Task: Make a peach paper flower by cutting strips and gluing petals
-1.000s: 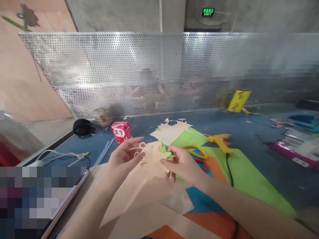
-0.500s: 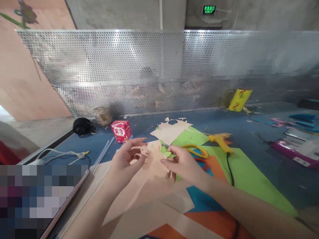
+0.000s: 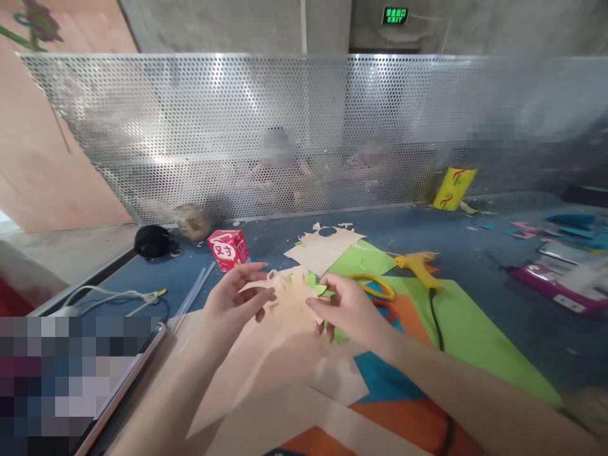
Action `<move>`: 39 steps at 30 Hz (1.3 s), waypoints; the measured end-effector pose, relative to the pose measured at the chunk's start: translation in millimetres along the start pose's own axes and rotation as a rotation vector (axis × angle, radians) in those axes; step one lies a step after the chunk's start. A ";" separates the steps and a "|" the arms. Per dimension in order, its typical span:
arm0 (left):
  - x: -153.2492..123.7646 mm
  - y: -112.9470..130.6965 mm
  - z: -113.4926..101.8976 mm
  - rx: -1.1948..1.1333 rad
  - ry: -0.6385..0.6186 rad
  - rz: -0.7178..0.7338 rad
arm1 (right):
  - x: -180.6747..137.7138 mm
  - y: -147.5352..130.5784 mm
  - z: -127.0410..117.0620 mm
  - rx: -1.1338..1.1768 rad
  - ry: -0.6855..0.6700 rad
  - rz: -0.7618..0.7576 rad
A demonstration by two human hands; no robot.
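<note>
Both my hands hold a pale peach paper flower (image 3: 291, 297) with cut, curled petals and small green leaves, just above the blue table (image 3: 156, 278). My left hand (image 3: 232, 303) pinches a curled petal on the flower's left side between thumb and fingers. My right hand (image 3: 349, 310) grips the flower's right edge, thumb on top, fingers folded beneath. Peach paper sheets (image 3: 285, 373) lie under my hands.
Yellow-handled scissors (image 3: 373, 286) and a yellow glue gun (image 3: 418, 265) with a black cord lie right of my hands on green paper (image 3: 470, 335). A red carton (image 3: 223, 249), clear glue sticks (image 3: 192, 297), a cut peach sheet (image 3: 323, 247) and a perforated metal screen (image 3: 190, 126) stand behind.
My left hand's fingers have curled in from spread to pinching a petal. The flower and right hand have barely shifted.
</note>
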State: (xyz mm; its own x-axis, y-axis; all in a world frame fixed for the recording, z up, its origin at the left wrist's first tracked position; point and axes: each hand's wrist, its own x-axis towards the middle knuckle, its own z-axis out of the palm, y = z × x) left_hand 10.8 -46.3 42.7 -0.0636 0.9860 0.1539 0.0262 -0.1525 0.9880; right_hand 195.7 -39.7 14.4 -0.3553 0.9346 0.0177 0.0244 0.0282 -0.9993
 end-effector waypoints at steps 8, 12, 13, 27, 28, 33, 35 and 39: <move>3.0 -6.1 -7.9 0.013 -0.093 0.029 | 0.3 3.0 -0.2 -0.034 -0.014 -0.036; 5.3 -9.2 -11.8 0.023 -0.149 0.037 | -1.6 3.7 -0.6 -0.139 0.020 -0.132; 5.3 -9.2 -11.8 0.029 -0.156 0.046 | -2.0 3.5 -0.6 -0.160 0.030 -0.150; -2.7 -4.0 -1.9 0.012 -0.158 0.119 | -3.7 -2.0 1.3 -0.126 -0.024 -0.095; -2.9 -4.5 -1.8 0.023 -0.162 0.121 | -3.6 -1.5 1.5 -0.127 -0.031 -0.094; -2.5 -6.8 -2.9 0.031 -0.185 0.125 | -3.0 -0.7 2.1 -0.083 -0.046 -0.070; -2.3 -6.3 -2.7 0.012 -0.182 0.125 | -3.0 -1.9 2.0 -0.067 -0.051 -0.055; -1.7 -3.7 -2.5 0.004 -0.147 0.114 | -3.1 -4.7 1.5 -0.047 -0.068 -0.046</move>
State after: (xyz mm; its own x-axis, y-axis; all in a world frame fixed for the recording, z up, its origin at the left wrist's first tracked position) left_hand 8.2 -47.6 38.9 0.0863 0.9615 0.2611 0.0287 -0.2643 0.9640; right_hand 195.2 -43.2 19.0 -0.4193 0.9059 0.0600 0.0494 0.0888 -0.9948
